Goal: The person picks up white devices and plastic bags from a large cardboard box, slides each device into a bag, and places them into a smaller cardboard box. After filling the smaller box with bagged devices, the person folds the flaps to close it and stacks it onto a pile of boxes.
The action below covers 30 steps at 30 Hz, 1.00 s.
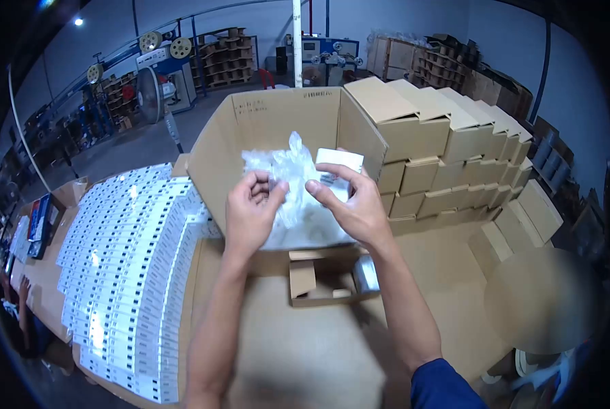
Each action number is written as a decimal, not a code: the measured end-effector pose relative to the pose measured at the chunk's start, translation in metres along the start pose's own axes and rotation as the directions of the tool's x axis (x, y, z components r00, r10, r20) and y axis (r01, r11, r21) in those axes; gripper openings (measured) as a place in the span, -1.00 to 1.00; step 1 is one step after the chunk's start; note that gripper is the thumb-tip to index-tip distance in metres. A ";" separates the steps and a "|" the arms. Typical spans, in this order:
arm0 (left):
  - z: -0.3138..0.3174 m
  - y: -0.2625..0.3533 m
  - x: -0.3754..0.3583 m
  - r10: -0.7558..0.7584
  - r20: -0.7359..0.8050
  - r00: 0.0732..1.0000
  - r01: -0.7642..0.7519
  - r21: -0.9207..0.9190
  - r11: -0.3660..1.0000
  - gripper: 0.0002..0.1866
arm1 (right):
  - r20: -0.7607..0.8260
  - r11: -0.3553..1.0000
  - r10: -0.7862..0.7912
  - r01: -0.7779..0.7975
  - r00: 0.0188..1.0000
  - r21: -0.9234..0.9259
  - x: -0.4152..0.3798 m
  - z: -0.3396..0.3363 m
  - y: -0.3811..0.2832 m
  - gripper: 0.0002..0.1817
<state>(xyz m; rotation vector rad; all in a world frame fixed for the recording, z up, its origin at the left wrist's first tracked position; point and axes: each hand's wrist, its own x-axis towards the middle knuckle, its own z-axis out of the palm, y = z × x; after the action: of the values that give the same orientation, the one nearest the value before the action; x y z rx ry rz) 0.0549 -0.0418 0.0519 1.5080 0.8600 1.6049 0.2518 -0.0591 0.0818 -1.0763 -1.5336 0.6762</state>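
A crumpled clear plastic bag (293, 174) is between my hands, above the mouth of a large open carton (271, 126). My left hand (252, 211) has its fingers curled, with the thumb against the plastic. At the bag's other side, my right hand (356, 208) keeps thumb and index finger apart, their tips close to the plastic. Behind the right fingers is a white box-like item (340, 159). More clear plastic lies inside the carton. Below the hands, a small open cardboard box (303, 278) holds a silvery wrapped item (367, 274) at its right end.
Rows of white labelled boxes (124, 273) cover the left side. Closed brown boxes (424, 140) are stacked at the right, near an open box (520, 221). A fan (149, 94) and machines stand behind. Another person's hand (24, 290) shows at far left.
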 end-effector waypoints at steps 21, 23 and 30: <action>0.001 0.063 -0.247 0.196 0.568 0.799 -0.595 0.700 0.396 -0.55 | 0.124 0.675 0.474 -0.450 0.872 0.585 -0.269 -0.015 0.045 -0.70; 0.003 0.048 -0.248 0.239 0.592 0.770 -0.632 0.653 0.418 -0.59 | 0.130 0.674 0.473 -0.453 0.871 0.583 -0.273 -0.014 0.047 -0.70; 0.019 0.032 -0.251 0.052 0.142 0.988 -0.095 0.314 0.945 -0.87 | 0.228 0.650 0.556 -0.589 0.800 0.481 -0.292 -0.036 0.061 -0.66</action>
<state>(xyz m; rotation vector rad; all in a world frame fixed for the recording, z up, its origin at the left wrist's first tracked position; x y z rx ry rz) 0.0749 -0.2777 -0.0408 1.8708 1.0369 1.4477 0.3026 -0.2996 -0.0912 -1.1007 -0.9189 1.4971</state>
